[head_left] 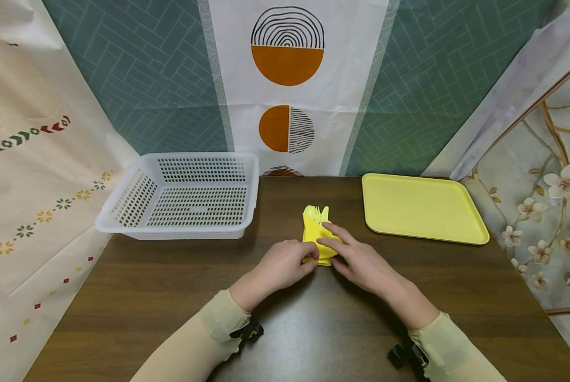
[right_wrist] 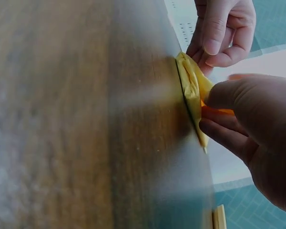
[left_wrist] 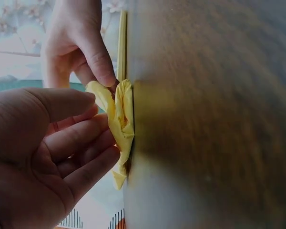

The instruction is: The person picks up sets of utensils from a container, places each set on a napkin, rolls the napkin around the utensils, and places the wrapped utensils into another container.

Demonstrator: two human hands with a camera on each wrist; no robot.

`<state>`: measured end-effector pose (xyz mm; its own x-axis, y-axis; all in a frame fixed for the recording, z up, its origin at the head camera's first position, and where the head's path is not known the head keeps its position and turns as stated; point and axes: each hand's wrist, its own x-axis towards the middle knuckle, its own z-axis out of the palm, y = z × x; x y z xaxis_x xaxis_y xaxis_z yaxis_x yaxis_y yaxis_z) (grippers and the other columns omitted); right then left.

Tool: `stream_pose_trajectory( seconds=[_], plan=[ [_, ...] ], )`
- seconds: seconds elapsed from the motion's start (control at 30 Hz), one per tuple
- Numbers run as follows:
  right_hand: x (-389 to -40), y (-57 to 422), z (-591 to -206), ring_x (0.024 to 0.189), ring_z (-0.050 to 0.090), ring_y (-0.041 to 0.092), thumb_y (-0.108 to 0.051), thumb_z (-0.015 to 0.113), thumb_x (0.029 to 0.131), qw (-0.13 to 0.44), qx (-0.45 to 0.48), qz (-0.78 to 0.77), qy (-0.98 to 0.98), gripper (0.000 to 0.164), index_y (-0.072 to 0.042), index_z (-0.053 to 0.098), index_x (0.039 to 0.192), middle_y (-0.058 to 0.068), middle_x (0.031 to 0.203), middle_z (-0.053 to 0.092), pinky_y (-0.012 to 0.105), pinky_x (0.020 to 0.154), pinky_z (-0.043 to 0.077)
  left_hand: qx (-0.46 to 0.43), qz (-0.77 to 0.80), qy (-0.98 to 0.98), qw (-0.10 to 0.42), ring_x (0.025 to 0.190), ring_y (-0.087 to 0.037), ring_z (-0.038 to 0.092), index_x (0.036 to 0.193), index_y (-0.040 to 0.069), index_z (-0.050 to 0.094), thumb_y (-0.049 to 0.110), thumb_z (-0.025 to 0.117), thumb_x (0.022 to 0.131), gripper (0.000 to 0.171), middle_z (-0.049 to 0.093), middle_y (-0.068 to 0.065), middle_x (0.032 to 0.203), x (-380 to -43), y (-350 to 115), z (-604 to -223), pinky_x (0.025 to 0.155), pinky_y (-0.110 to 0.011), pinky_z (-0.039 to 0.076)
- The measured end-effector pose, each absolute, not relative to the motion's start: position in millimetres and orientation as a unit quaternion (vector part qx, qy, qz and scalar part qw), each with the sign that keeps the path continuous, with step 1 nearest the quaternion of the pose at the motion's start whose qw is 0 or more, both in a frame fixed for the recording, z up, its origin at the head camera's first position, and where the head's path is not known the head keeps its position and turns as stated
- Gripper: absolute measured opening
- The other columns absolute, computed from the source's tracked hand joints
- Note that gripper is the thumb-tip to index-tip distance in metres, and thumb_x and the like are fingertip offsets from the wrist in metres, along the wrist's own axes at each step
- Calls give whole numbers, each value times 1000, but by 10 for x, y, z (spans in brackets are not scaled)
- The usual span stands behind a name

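A yellow napkin (head_left: 312, 232) lies on the table, folded around pale yellow cutlery. The heads of a spoon (head_left: 309, 211) and a fork (head_left: 317, 213), and the end of a knife (head_left: 325, 213), stick out at its far end. My left hand (head_left: 287, 263) pinches the napkin's near left edge between thumb and curled fingers. From the right side, my right hand (head_left: 359, 261) grips the folded-over flap, fingers on top and thumb at the near right edge. Both wrist views show the napkin's crumpled layers (left_wrist: 126, 107) between the two hands.
A white perforated plastic basket (head_left: 218, 233) stands at the back left of the wooden table (head_left: 170, 297). At the back right lies a yellow tray (head_left: 423, 207). Patterned cloths (head_left: 170, 69) hang behind and along both sides.
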<state>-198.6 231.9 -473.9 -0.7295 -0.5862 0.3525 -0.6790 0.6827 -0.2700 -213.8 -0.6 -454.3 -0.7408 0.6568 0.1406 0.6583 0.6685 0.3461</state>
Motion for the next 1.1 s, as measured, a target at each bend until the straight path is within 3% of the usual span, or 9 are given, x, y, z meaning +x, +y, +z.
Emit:
stream_pose_trajectory(
  seconds=[0.1,0.17,0.4,0.7,0.9,1.0,1.1],
  plan=[
    [-1993,2315,-4740,105,67,18,-6,78,87,114,348,184,-912,40,-13,69,125,2,139,58,35,84,56,-369,-189,-910,-3,73,-11,57,99,21,72,28,73,93,10,67,10,85,-2134,-24,-4543,67,-31,47],
    [-2000,2304,-4741,112,65,18,-5,78,86,108,346,177,-915,33,-10,73,118,1,129,65,35,89,55,-375,-193,-907,-8,75,-11,57,100,20,71,28,73,93,11,67,9,87,-2136,-42,-4543,68,-31,48],
    [-2007,2272,-4740,109,67,16,-5,79,85,107,344,164,-918,25,-10,76,109,0,120,69,34,89,55,-383,-195,-903,-26,85,-13,62,111,18,71,27,72,95,19,71,4,99,-2151,-91,-4525,77,-33,51],
    [-2002,2263,-4726,109,66,14,-5,80,85,101,348,160,-918,22,-13,78,105,-2,118,70,32,89,54,-444,-104,-890,22,100,-18,60,108,17,70,24,70,95,15,72,6,105,-2141,-84,-4540,90,-32,49],
    [-2002,2270,-4729,108,67,14,-6,80,85,92,348,157,-920,21,-13,79,105,-2,118,70,32,89,54,-462,-85,-883,11,119,-21,59,126,13,68,24,71,95,33,71,3,118,-2154,-130,-4507,111,-38,37],
    [-1997,2272,-4725,107,67,14,-6,80,85,92,351,154,-919,21,-13,79,105,-2,118,70,32,89,55,-480,-72,-874,13,124,-23,59,122,14,69,19,71,94,29,71,1,119,-2171,-147,-4499,116,-45,29],
    [-1993,2281,-4727,107,67,14,-7,81,85,98,355,151,-917,21,-13,79,105,-1,118,70,33,89,55,-495,-59,-867,15,123,-21,59,115,17,70,16,72,92,23,71,5,116,-2179,-156,-4498,116,-46,30]
  ],
)
